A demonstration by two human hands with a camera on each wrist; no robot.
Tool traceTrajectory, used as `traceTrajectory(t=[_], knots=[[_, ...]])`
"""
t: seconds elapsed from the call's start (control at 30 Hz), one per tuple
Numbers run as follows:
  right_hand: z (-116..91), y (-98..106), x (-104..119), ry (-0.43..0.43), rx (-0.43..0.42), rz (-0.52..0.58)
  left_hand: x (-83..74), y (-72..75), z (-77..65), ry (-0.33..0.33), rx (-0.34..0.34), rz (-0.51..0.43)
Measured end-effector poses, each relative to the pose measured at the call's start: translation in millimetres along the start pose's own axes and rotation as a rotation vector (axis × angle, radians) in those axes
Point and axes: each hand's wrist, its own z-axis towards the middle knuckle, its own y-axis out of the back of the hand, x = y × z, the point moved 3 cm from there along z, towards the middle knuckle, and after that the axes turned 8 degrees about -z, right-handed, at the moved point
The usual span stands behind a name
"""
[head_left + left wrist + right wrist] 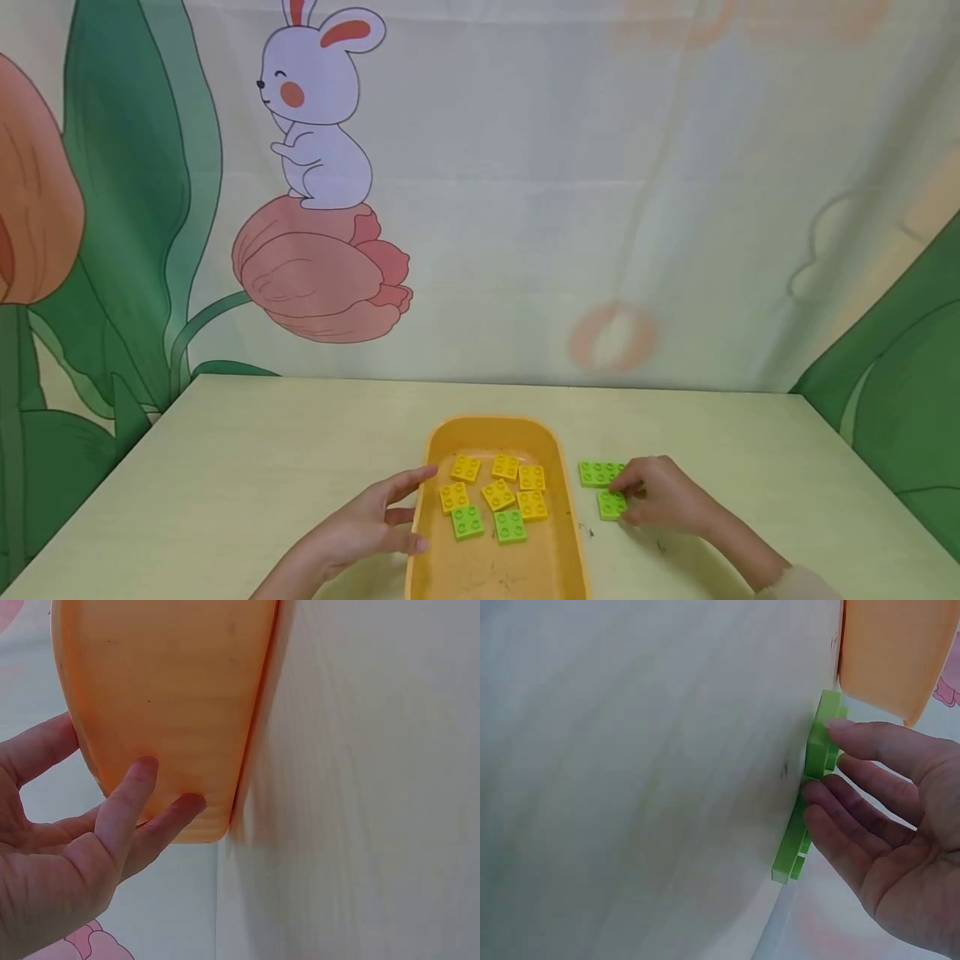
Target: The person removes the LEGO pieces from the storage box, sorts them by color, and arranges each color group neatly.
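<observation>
My left hand rests against the left side of a yellow-orange tray. In the left wrist view its fingertips touch the outer wall of the tray, fairly straight and spread. Right of the tray, my right hand pinches a small square green toy brick between thumb and fingers. That green brick lies at the table surface in the right wrist view. Just behind it is a longer green brick, partly covered by the fingers.
Inside the tray lie several square yellow bricks and two green ones, one left and one right. A pale wooden table carries everything. Small dark marks show beside the tray. A printed curtain hangs behind.
</observation>
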Motion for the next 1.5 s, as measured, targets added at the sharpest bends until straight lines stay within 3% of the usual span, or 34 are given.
traceTrajectory(t=[0.77,1.5], knots=[[2.4,-2.8,-1.5,-0.036,-0.073,-0.11,1.0,0.8,-0.1,0.004,-0.014,0.02],[4.3,-2.1,-1.0,-0.052,-0.117,-0.121,0.6,0.7,0.1,0.005,-0.023,0.032]])
